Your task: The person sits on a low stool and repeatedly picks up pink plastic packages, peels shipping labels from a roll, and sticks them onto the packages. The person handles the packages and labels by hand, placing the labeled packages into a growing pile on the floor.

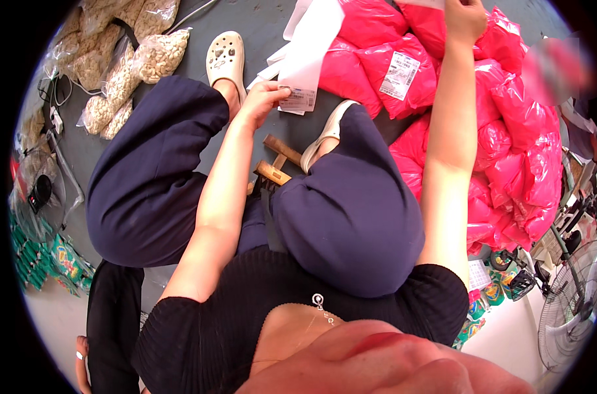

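Note:
My left hand [261,103] pinches the lower end of a long white strip of printed shipping labels [303,61] between thumb and fingers. Folds of the strip trail over the floor beside a cream clog [225,61]. At the top edge, partly cut off by the picture, my right hand [462,27] is closed with a pale slip of paper [424,3] at its fingers. Beneath that arm lies a large heap of shiny pink plastic parcels [498,143]. One parcel near the strip bears a white printed label [400,76].
Clear bags of pale pieces [160,56] lie at upper left. A wooden stool [279,162] shows between my legs. Green packets [57,256] are stacked at left; a standing fan [574,305] is at lower right. Another person's black-clad leg [112,325] is behind me.

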Action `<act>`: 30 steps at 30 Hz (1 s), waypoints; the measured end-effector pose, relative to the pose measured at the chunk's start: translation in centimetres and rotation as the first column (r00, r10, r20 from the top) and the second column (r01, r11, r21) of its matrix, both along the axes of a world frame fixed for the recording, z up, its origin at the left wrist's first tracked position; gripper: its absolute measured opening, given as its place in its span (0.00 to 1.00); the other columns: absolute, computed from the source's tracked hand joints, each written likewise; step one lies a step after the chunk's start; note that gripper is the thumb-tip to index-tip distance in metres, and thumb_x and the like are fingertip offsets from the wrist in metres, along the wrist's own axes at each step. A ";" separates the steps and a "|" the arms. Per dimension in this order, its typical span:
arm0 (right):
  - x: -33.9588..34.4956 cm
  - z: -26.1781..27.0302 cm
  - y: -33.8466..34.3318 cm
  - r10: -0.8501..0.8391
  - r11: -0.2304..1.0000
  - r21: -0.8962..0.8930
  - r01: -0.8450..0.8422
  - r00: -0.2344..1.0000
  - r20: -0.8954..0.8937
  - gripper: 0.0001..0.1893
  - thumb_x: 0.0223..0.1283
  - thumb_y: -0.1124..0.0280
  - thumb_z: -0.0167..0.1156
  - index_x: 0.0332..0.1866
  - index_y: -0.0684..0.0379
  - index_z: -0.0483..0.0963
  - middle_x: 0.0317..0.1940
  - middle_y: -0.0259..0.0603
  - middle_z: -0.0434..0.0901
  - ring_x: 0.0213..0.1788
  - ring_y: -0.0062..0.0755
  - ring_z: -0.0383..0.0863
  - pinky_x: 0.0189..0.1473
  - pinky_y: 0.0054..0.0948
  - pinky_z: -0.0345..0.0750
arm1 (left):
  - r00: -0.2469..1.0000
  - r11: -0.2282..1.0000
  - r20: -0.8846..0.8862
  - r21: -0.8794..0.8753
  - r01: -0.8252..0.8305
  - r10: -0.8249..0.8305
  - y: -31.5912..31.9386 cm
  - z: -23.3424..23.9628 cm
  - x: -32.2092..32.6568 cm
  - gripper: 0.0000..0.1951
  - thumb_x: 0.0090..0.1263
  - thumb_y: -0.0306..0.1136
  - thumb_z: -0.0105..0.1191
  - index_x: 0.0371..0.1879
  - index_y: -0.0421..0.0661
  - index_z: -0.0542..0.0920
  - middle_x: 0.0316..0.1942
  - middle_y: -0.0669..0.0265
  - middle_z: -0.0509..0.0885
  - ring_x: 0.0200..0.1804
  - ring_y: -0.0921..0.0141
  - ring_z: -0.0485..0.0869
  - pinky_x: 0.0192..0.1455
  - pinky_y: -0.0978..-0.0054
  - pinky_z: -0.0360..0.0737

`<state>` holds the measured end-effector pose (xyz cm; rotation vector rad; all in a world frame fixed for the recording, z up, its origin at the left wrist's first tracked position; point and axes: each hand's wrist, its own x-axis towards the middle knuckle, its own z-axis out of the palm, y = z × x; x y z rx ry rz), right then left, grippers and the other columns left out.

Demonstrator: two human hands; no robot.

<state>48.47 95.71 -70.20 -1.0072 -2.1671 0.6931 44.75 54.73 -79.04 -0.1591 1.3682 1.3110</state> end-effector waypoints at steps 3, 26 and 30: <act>-0.3 -2.6 -2.9 0.059 0.986 0.139 -0.092 0.972 0.226 0.15 0.54 0.62 0.62 0.41 0.62 0.79 0.42 0.54 0.82 0.47 0.43 0.82 0.49 0.41 0.76 | 0.999 0.996 0.030 0.089 -0.029 0.027 -0.3 -0.9 0.2 0.12 0.64 0.31 0.59 0.43 0.38 0.85 0.34 0.67 0.86 0.35 0.76 0.81 0.44 0.76 0.76; -3.3 -17.7 -5.9 0.332 0.936 -0.138 -0.324 0.678 0.656 0.43 0.58 0.46 0.56 0.71 0.67 0.53 0.71 0.61 0.54 0.75 0.55 0.50 0.75 0.50 0.45 | 0.977 0.972 -0.026 0.112 -0.208 0.212 4.0 1.5 -0.5 0.11 0.66 0.27 0.57 0.44 0.34 0.82 0.39 0.64 0.84 0.42 0.74 0.81 0.48 0.76 0.77; -1.5 -10.8 -9.5 0.346 0.874 -0.328 -0.357 0.934 -0.094 0.17 0.59 0.60 0.62 0.45 0.62 0.75 0.44 0.47 0.82 0.49 0.43 0.81 0.53 0.37 0.76 | 0.891 0.888 -0.049 0.121 -0.444 0.452 5.3 2.2 -0.5 0.12 0.68 0.29 0.56 0.45 0.34 0.81 0.39 0.63 0.85 0.40 0.73 0.83 0.47 0.76 0.78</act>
